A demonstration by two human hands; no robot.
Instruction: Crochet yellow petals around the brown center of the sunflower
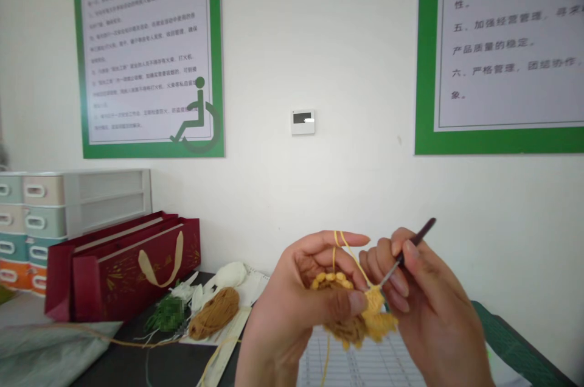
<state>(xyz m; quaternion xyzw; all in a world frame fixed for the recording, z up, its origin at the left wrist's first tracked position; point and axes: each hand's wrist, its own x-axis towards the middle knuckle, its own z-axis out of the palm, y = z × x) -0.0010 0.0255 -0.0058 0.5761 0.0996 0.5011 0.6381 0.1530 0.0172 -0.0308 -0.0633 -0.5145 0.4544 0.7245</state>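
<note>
Left hand (296, 296) curled closed around a small yellow crochet piece (371, 308), thumb (356, 302) pressed across the front, with a strand of yellow yarn (341, 244) looped up over the raised index finger (351, 240). Right hand (431, 296) pinching a dark-handled crochet hook (417, 240) between thumb and fingers, metal tip right at the edge of the work. Piece held up in the air, right of centre, above a printed grid sheet (360, 362) and the dark table (114, 362). Decent chunk done by the looks of it: a row of plump bobble stitches (331, 279) along the top, a mustard-brown section (347, 332) hanging underneath, brighter yellow at the right. Nowhere near finished though, with yarn attached, hook at the stitches and no fastened-off end in sight. Overall shape hard to judge, mostly hidden behind fingers. Off to the left on the table, a skein of ochre yarn (214, 314) and a white yarn ball (230, 274), with a dark red gift bag (123, 271) and stacked plastic drawers (31, 223) beyond.
</note>
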